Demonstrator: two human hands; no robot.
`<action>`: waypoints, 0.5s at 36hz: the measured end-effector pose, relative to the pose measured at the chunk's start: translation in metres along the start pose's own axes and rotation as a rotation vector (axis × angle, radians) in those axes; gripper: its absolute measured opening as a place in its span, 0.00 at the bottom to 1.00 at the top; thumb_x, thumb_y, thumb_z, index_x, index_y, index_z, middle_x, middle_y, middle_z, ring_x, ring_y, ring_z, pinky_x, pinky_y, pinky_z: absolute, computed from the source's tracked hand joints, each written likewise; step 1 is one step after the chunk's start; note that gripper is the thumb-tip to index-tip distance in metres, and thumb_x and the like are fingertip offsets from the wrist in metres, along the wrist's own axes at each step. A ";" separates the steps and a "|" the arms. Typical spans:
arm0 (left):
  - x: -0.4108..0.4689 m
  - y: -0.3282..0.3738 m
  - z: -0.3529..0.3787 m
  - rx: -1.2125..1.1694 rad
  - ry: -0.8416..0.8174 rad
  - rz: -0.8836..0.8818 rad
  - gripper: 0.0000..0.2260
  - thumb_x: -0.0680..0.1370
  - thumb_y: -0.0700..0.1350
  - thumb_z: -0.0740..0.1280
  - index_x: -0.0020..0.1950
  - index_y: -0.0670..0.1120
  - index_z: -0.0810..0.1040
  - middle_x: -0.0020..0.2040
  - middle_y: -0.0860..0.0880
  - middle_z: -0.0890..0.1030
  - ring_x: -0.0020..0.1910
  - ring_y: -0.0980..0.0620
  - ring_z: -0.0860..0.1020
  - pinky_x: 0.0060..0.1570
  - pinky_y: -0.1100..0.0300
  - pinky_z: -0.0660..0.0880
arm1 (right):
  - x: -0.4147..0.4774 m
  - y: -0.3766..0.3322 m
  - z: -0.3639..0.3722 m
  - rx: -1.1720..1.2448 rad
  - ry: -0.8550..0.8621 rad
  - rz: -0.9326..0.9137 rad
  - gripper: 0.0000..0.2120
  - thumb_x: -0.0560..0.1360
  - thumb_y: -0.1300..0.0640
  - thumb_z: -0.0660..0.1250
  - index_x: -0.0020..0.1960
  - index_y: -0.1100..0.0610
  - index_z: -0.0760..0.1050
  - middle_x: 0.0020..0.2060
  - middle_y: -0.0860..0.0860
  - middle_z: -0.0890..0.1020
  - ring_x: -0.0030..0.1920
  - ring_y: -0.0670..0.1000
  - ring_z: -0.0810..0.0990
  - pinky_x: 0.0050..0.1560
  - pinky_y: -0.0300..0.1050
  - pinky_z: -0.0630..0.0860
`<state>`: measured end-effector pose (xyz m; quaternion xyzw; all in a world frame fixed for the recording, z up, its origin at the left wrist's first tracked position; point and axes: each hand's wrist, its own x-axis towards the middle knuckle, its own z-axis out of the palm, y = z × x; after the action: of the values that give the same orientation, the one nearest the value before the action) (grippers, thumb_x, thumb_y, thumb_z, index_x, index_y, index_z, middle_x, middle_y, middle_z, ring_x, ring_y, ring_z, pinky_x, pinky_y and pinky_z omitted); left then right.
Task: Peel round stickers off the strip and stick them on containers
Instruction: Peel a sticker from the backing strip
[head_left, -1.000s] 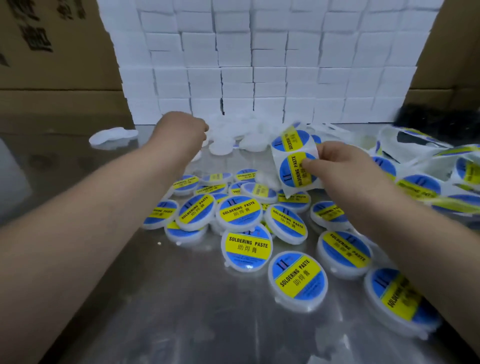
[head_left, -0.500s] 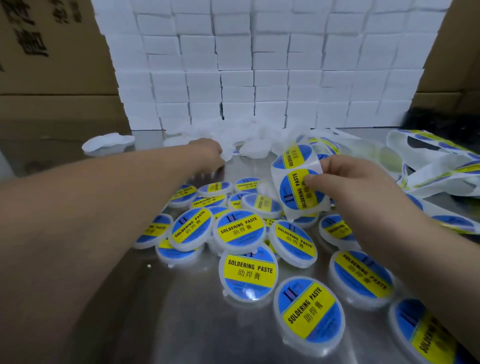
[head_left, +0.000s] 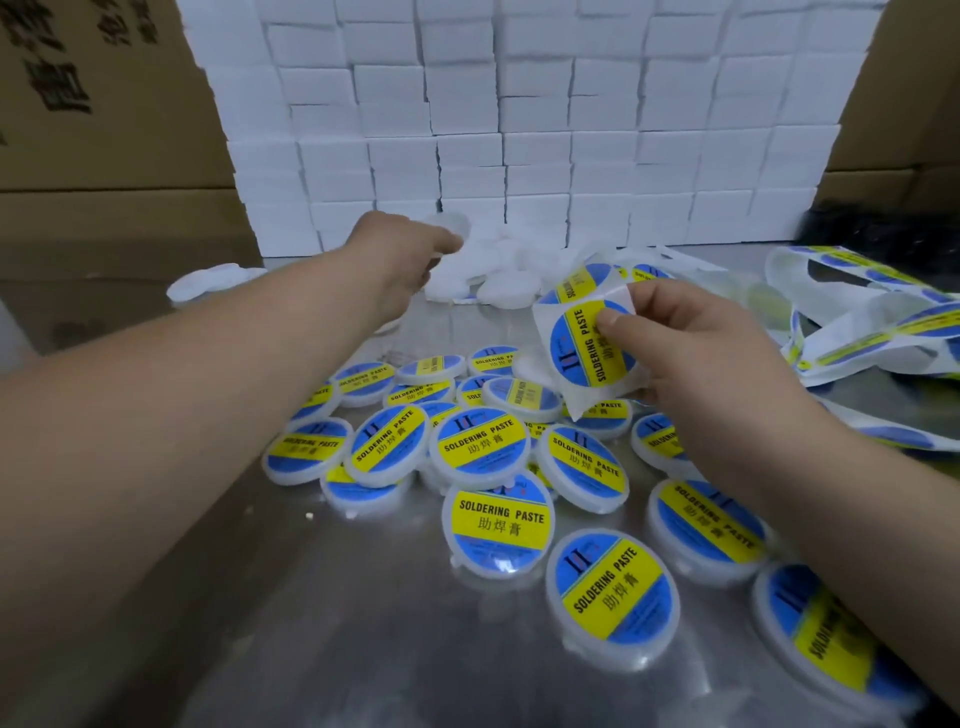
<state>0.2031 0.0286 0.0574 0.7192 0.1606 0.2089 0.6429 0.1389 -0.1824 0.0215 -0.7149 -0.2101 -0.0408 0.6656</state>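
Hands are well apart. The left hand (head_left: 405, 260) is stretched out to 11 o'clock, its fingertips at the edge of a heap of plain white containers (head_left: 506, 288), round unlabelled plastic tubs lying at 12 o'clock on the table. One blurred white tub sits right at those fingertips, and I cannot tell whether the hand grips it or only touches it.

At 2 o'clock the right hand (head_left: 696, 348) is raised above the table and pinches the sticker strip (head_left: 558, 317), a white backing paper carrying round blue stickers with a yellow "SOLDERING PASTE" band. The thumb presses on the face of the nearest round sticker (head_left: 574, 358) and the other fingers are curled behind the paper. The free end of the strip hangs tilted towards 6 o'clock, over the pile below.

That pile is the labelled containers (head_left: 480, 447), round white tubs already bearing the blue and yellow sticker. They lie overlapping and tilted from the centre out to 5 o'clock on the shiny metal table (head_left: 363, 649).

Loose loops of strip (head_left: 857, 322) lie at 3 o'clock. A wall of stacked white boxes (head_left: 535, 130) stands at 12 o'clock, with brown cardboard cartons (head_left: 104, 104) at 10 o'clock.
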 end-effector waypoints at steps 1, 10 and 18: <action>-0.012 0.005 0.000 -0.085 0.000 -0.032 0.07 0.71 0.33 0.69 0.45 0.40 0.73 0.38 0.46 0.74 0.35 0.53 0.72 0.37 0.65 0.72 | -0.001 -0.001 0.001 0.013 -0.007 0.008 0.07 0.75 0.58 0.65 0.39 0.53 0.78 0.37 0.51 0.84 0.34 0.46 0.82 0.34 0.39 0.78; -0.115 0.019 0.002 -0.254 0.006 0.006 0.10 0.71 0.31 0.56 0.34 0.44 0.69 0.22 0.50 0.70 0.18 0.55 0.66 0.33 0.62 0.72 | -0.004 -0.004 0.002 -0.026 -0.026 0.023 0.07 0.76 0.57 0.64 0.40 0.55 0.77 0.30 0.48 0.81 0.28 0.44 0.78 0.27 0.34 0.73; -0.133 0.000 0.001 0.098 0.070 0.302 0.12 0.74 0.36 0.54 0.39 0.52 0.71 0.34 0.52 0.71 0.34 0.49 0.77 0.42 0.56 0.77 | -0.006 -0.005 -0.002 -0.004 -0.110 0.115 0.08 0.72 0.59 0.68 0.34 0.54 0.79 0.28 0.48 0.80 0.25 0.43 0.75 0.25 0.31 0.67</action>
<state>0.0886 -0.0386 0.0449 0.7580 0.0829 0.3200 0.5622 0.1321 -0.1857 0.0248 -0.7282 -0.2048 0.0361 0.6531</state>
